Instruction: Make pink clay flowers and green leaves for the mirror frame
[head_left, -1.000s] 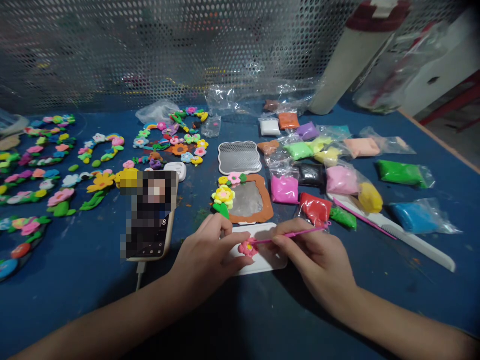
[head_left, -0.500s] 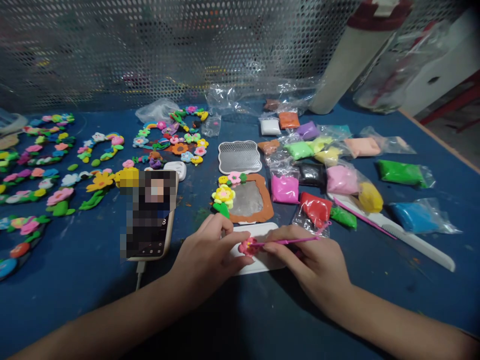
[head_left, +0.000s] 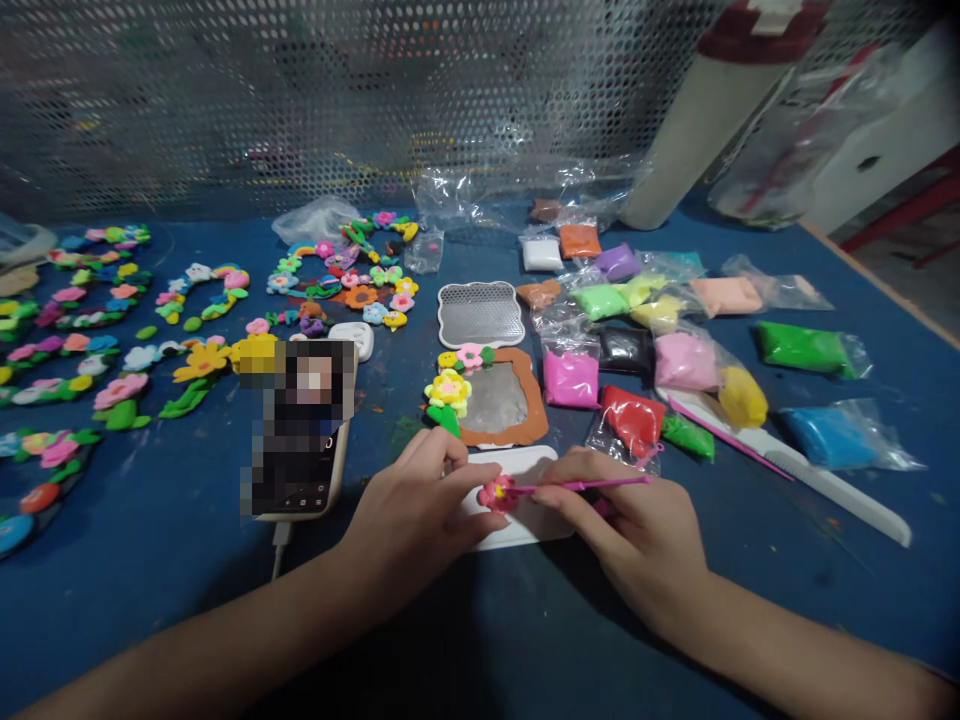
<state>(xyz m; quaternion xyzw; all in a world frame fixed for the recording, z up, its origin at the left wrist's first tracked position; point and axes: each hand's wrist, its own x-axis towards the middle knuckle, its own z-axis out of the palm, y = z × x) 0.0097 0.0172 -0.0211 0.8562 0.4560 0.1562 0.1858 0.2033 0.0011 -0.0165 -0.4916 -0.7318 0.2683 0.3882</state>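
My left hand (head_left: 416,515) pinches a small reddish-pink clay flower (head_left: 495,493) with a yellow centre between thumb and index finger. A thin pink tool (head_left: 592,485) is held in my right hand (head_left: 626,520), its tip touching the flower's centre. Both hands are over a white board (head_left: 525,530). Just beyond them lies a mirror with a brown clay frame (head_left: 534,400), which has a yellow flower (head_left: 448,392), a pink flower (head_left: 470,355) and green leaves on its left and top edges.
Left of my hands lies a phone (head_left: 304,440) on a cable. Clay-decorated frames (head_left: 202,295) fill the left side. A bare mirror (head_left: 480,313), bagged clay such as the magenta pack (head_left: 571,378), a white comb (head_left: 840,485) and a tall bottle (head_left: 697,120) stand or lie beyond and right.
The rear end of the pink tool has dropped slightly and moved right with a small shift of my right hand. The yellow centre of the flower shows more. My left hand has stayed in place.
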